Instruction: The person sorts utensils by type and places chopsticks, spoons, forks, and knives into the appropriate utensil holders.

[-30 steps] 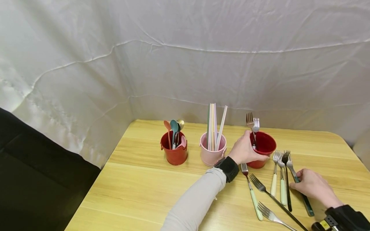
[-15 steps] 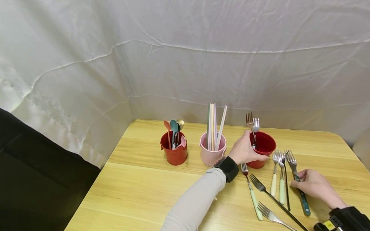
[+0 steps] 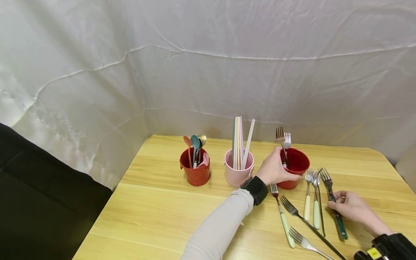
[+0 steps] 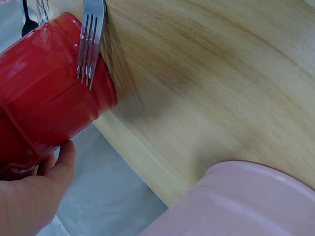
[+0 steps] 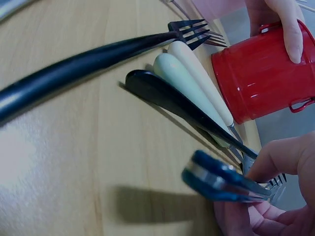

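Note:
My left hand [image 3: 278,168] grips the red bucket [image 3: 297,162] by its rim and side. Two forks [image 3: 284,139] stand in that bucket, tines up, by the hand. With thumb and fingers my right hand [image 3: 352,209] pinches a fork with a dark teal handle [image 5: 216,177]; its handle is raised off the table and casts a shadow. Just left of it lie a black-handled fork [image 5: 172,101], a fork with a pale green handle [image 5: 184,88] and one with a cream handle [image 5: 202,73], side by side, tines toward the bucket.
A pink bucket [image 3: 231,175] with several chopsticks [image 3: 238,144] stands left of the held bucket. Further left is a red bucket [image 3: 197,177] of spoons [image 3: 195,141]. More forks lie in front: one green-handled [image 3: 286,227], one black [image 3: 308,224], one silver [image 3: 303,242].
My right hand has lifted the teal-handled fork, which has swung away from the black-handled one beside it. The left hand stays on the red bucket.

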{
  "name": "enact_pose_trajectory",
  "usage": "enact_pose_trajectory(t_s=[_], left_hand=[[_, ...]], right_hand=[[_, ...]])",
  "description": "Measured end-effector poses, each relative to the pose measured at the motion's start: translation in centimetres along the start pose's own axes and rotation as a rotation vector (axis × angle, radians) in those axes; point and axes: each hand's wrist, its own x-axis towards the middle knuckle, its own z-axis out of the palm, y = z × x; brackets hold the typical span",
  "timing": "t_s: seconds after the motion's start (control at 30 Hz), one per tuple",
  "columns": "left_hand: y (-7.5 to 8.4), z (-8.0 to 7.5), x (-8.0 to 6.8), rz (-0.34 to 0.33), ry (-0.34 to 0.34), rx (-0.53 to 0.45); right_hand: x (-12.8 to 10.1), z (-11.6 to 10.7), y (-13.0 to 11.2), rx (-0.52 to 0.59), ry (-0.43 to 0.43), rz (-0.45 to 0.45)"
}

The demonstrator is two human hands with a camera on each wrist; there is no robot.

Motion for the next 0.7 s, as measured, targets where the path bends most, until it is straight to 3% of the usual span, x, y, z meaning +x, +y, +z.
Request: enact_pose_trajectory(t_s=[0.23, 0.5, 0.7], left_hand=[[0.06, 0.01, -0.04, -0.001, 0.0, -0.007], [0.01, 0.02, -0.04, -0.001, -0.003, -0.017], [0.06, -0.01, -0.08, -0.006, -0.005, -0.032]], right_hand=[[0.11, 0.06, -0.27, 0.192, -0.064, 0.016], [0.03, -0.29, -0.48, 0.214, -0.061, 0.015], [-0.36, -0.23, -0.77, 0.241, -0.005, -0.002]])
